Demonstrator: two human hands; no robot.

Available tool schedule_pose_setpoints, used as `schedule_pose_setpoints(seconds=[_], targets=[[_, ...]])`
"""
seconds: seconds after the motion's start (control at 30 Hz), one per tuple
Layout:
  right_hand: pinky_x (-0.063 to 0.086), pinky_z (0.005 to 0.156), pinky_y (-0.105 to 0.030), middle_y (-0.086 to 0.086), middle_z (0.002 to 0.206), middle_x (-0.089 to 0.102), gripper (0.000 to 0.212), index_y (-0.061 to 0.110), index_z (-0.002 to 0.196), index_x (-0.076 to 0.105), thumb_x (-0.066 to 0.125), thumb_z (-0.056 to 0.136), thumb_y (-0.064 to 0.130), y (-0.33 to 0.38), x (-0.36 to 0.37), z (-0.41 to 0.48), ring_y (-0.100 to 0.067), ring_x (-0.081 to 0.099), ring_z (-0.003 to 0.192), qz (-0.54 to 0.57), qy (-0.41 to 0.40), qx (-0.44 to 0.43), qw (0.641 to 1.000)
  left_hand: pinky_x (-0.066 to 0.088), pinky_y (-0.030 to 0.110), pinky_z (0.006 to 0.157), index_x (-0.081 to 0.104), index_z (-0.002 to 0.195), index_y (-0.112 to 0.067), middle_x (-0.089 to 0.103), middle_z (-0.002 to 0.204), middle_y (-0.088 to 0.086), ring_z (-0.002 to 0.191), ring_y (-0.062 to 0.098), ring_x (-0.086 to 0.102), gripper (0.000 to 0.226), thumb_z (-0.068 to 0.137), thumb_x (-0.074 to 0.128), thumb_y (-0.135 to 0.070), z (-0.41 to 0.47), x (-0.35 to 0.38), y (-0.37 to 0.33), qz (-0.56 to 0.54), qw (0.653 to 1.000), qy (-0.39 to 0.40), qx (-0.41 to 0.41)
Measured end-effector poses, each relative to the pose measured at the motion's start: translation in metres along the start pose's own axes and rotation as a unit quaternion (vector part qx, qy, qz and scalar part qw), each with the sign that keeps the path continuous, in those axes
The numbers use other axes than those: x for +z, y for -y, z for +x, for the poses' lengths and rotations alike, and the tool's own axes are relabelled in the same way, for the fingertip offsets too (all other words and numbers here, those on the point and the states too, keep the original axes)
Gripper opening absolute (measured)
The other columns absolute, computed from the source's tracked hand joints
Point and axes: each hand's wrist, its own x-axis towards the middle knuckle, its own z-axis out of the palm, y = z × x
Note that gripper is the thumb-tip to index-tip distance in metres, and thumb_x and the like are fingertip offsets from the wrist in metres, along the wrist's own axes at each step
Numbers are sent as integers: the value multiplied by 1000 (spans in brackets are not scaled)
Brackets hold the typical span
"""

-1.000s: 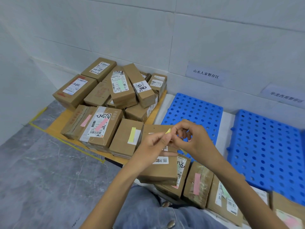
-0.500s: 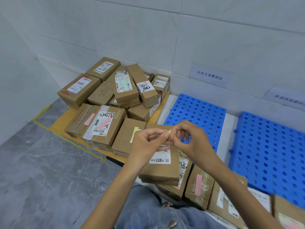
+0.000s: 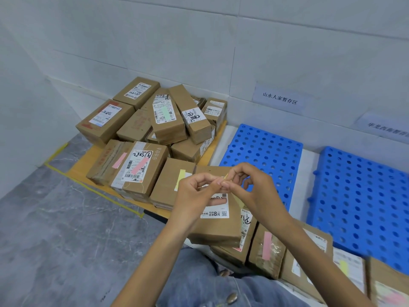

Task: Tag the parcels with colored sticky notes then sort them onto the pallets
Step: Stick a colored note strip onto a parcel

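My left hand and my right hand meet fingertip to fingertip above a brown parcel with a white label. Between them they pinch a small yellow sticky note; only its tip shows. The parcel lies on top of other parcels in front of me. To the left, a parcel with a yellow note and a parcel with a pink note lie on an orange pallet. Two blue perforated pallets lie bare on the right.
A heap of brown parcels fills the back of the orange pallet by the white wall. More tagged parcels run along the front right. Paper signs hang on the wall above the blue pallets. Grey floor with yellow tape lies left.
The view has shifted slightly. Both hands stay together over the parcel, still working the yellow note between their fingertips.
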Motion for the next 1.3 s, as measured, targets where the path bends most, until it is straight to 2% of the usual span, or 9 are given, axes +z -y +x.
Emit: schedule_pose_setpoints(seconds=[0.3,0.57,0.67,0.8,0.97,1.13,1.2,1.23,1.3], targets=[[44,65,-18,6,75,58,10,17,83,61,63,88,8,-3,0,2,-4,50,70,22,-1,36,999,58,25,60,68,89,1,71,73,2,77,13,70,8,88,63,-6,0,0,2,-21,999,-40,-5],[42,63,-21,1,75,56,12,15,84,58,70,84,18,-3,16,0,-11,49,70,-4,-26,1,1000,57,21,65,67,84,-1,72,79,9,77,15,72,7,89,62,-3,2,1,4,-26,998,-59,-4],[43,63,-25,-2,74,58,8,11,83,62,69,85,13,-8,15,3,-14,51,70,3,-32,0,999,57,21,66,68,85,-2,73,78,7,81,15,72,8,89,62,-5,1,-2,4,-30,998,-47,-10],[48,68,-17,1,78,63,5,10,84,61,64,89,11,-13,11,9,-7,57,73,36,-38,31,998,59,23,66,66,88,-1,74,79,9,81,16,73,8,90,60,-6,4,-8,8,-50,993,-103,-14],[55,81,-34,-2,80,72,9,9,84,55,58,93,10,-34,6,18,-15,70,81,124,-119,90,981,58,19,65,60,95,-2,73,86,14,77,15,73,11,97,52,-8,15,-33,21,-161,967,-186,-71],[50,74,-18,7,79,70,10,14,85,54,59,93,13,-55,17,11,-1,66,78,22,-153,6,988,57,19,60,56,98,1,67,98,19,69,12,72,12,99,47,-8,21,-60,45,-192,939,-275,-74],[53,68,-27,3,80,66,8,13,86,58,60,91,7,-74,24,10,-9,64,76,-125,-79,-101,984,57,19,59,56,102,1,66,100,20,70,14,73,14,100,46,-9,22,-68,51,-196,938,-274,-78],[53,62,-34,0,79,63,8,11,86,59,61,88,3,-88,29,10,-16,62,72,-203,-20,-149,967,56,19,58,56,102,1,67,99,19,70,14,73,15,100,45,-9,22,-69,53,-195,939,-271,-83],[51,51,-35,-3,74,60,14,10,83,57,63,80,-2,-115,41,9,-21,57,65,-304,90,-196,928,56,18,57,57,100,0,67,96,18,68,13,73,15,100,45,-10,21,-69,56,-192,940,-268,-91]])
